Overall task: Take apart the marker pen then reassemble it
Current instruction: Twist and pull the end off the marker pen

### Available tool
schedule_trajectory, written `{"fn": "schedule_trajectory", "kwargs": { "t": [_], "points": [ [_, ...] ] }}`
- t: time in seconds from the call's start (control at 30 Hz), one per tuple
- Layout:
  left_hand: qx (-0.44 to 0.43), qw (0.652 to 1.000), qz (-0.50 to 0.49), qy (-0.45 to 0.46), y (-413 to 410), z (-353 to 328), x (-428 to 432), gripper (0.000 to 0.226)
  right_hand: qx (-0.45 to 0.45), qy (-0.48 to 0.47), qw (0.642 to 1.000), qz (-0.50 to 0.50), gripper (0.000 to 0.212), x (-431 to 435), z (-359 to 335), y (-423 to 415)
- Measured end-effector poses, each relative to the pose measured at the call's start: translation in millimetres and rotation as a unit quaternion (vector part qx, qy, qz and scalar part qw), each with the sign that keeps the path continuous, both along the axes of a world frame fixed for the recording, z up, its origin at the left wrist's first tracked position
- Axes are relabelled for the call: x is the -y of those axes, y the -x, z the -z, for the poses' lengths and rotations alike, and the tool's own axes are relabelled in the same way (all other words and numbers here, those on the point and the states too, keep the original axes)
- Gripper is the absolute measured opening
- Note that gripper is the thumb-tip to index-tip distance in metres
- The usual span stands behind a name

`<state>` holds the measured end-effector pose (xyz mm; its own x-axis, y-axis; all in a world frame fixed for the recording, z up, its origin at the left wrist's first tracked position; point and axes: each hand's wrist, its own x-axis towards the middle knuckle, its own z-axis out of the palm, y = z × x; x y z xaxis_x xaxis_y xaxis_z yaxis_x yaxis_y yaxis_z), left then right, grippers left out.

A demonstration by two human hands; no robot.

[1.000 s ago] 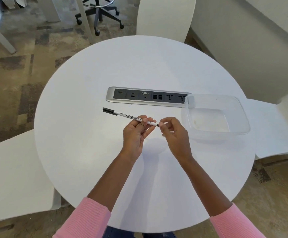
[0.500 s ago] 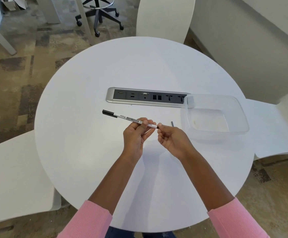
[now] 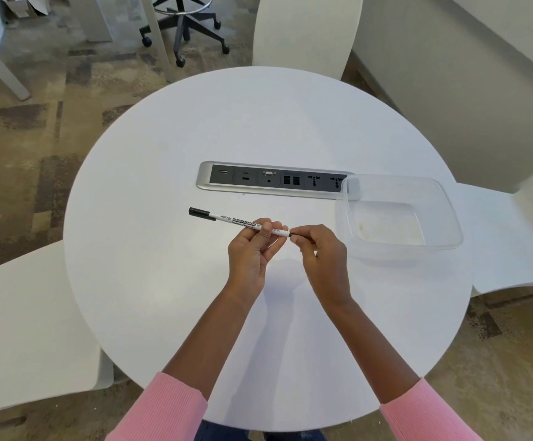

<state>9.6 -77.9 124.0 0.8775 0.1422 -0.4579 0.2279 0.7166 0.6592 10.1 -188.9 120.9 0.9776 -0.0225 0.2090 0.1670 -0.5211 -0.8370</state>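
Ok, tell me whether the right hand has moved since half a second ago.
Yes. The right hand has shifted away from the plastic tub, back toward the marker, and its fingertips now pinch the marker's near end.

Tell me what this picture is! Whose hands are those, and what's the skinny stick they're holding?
There is no machine here. A person wears a camera on their head, so you look down at their own two hands as they do. The left hand holds a thin white marker pen by its body, just above a round white table. The pen has a black cap on its far end. The right hand pinches the pen's near end with its fingertips, where a small black part shows. On the table sits a see-through plastic tub, which looks empty. Beside it, set into the table, is a grey strip of plugs and sockets. White chairs stand around the table.
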Motion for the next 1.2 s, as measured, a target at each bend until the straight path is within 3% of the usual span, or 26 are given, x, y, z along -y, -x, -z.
{"fn": "schedule_trajectory", "kwargs": {
  "t": [0.23,0.3,0.47,0.63,0.77,0.9,1.07,1.13,1.2],
  "points": [
    [0.0,1.0,0.006,-0.024,-0.8,4.1,-0.7,0.014,-0.189,-0.041,0.981,-0.004,0.02,-4.1,-2.8,-8.3],
    [-0.003,1.0,0.005,-0.024,0.6,4.1,-1.5,0.014,-0.203,-0.042,0.978,-0.023,0.025,-3.7,-3.1,-8.8],
    [-0.006,1.0,0.0,-0.02,1.0,2.5,-3.7,0.013,-0.085,0.064,0.991,-0.076,0.01,-3.2,2.7,1.3],
    [-0.009,1.0,0.005,-0.019,3.5,2.1,-3.7,0.013,0.035,0.17,0.982,-0.076,0.031,-0.1,8.6,-0.2],
    [-0.011,1.0,0.005,-0.023,4.4,0.1,-2.9,0.013,0.038,0.184,0.978,-0.089,0.04,1.3,5.9,-1.6],
    [-0.006,0.999,0.009,-0.034,3.2,-0.7,-4.7,0.014,-0.079,0.094,0.987,-0.108,0.023,-0.3,-5.3,-2.7],
    [-0.004,0.999,0.029,-0.041,4.4,0.4,-2.3,0.015,-0.257,-0.074,0.96,-0.085,0.036,3.0,-9.1,-7.6],
    [-0.013,0.999,0.023,-0.036,3.1,2.1,-2.3,0.018,-0.341,-0.186,0.919,-0.063,0.037,5.0,-7.8,-8.2],
    [-0.027,0.999,-0.043,0.007,-2.8,5.2,-21.4,0.023,-0.422,-0.354,0.835,-0.019,0.035,17.5,-8.3,-8.0]
  ]
}}
